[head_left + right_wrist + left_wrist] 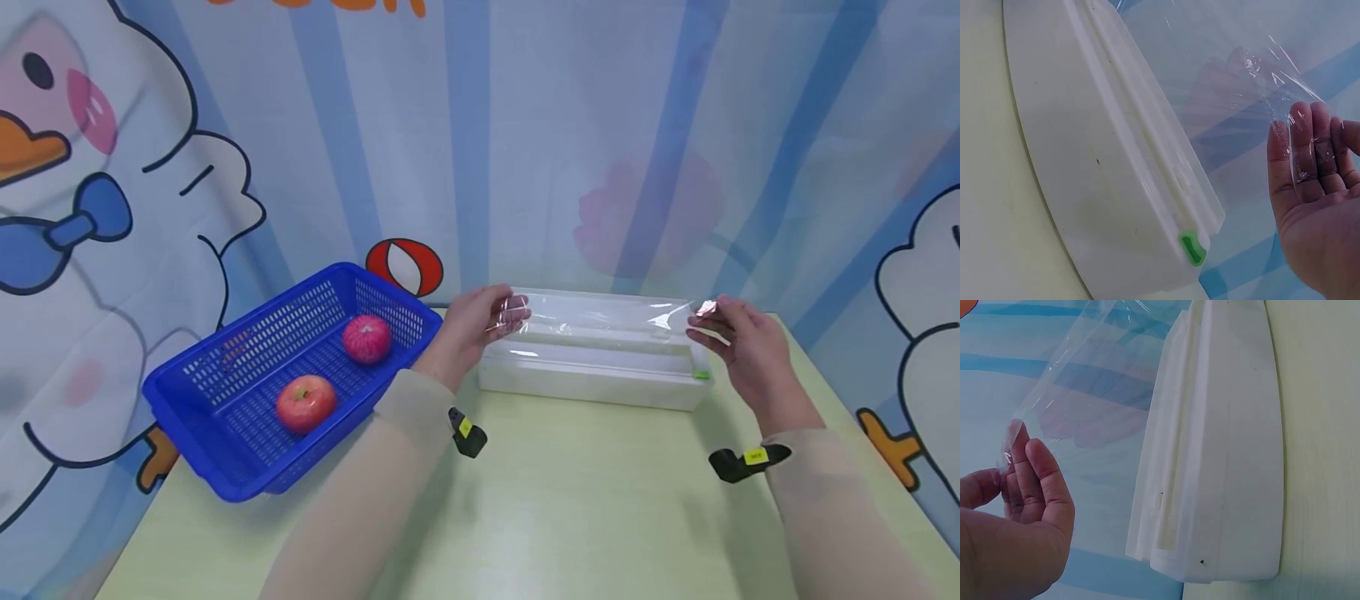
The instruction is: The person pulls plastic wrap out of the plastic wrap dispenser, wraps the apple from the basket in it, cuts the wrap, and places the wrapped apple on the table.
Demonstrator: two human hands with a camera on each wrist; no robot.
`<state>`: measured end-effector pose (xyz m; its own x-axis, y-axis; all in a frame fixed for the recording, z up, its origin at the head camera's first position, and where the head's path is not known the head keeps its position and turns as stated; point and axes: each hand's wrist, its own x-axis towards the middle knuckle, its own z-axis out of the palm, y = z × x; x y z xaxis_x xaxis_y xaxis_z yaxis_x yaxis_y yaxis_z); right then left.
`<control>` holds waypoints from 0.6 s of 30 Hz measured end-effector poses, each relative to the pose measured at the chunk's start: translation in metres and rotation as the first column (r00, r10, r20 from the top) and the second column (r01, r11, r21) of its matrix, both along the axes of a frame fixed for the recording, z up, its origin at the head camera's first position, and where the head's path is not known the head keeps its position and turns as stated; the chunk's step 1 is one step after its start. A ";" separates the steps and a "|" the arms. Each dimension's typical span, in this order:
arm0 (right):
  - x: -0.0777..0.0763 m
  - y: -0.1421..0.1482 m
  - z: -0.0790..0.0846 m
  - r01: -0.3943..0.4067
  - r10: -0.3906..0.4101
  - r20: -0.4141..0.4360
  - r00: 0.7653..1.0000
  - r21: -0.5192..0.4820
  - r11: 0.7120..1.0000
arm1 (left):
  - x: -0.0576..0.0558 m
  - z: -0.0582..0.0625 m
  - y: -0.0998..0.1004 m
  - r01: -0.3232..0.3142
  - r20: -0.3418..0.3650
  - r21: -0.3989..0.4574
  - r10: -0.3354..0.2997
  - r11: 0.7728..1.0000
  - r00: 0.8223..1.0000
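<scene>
A sheet of clear cling film [600, 312] is stretched between the two hands, above a white cling film dispenser [592, 382] on the table. My left hand [468, 329] pinches the film's left end between thumb and fingertips; the left wrist view shows the film [1054, 369] rising from that pinch. At the other end, my right hand [750, 354] pinches the film by its corner, and film lies over its nearly straight fingers [1302, 147]. A green slider [1192, 249] sits at the dispenser's right end. Both hands are apart from the dispenser body.
A blue plastic basket [153, 390] stands on the table at the left, close to the left forearm. It holds a red apple [306, 404] and a pink-red round fruit [367, 338] with pale streaks. A cartoon-printed curtain [525, 150] hangs behind the table [570, 500].
</scene>
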<state>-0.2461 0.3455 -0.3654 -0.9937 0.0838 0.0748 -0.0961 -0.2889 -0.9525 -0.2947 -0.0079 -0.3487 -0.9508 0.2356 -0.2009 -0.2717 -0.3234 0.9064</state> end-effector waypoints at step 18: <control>0.002 0.005 0.020 -0.021 0.021 -0.066 0.998 -0.002 1.000 | -0.002 0.026 -0.003 0.003 -0.026 -0.007 -0.003 1.000 1.000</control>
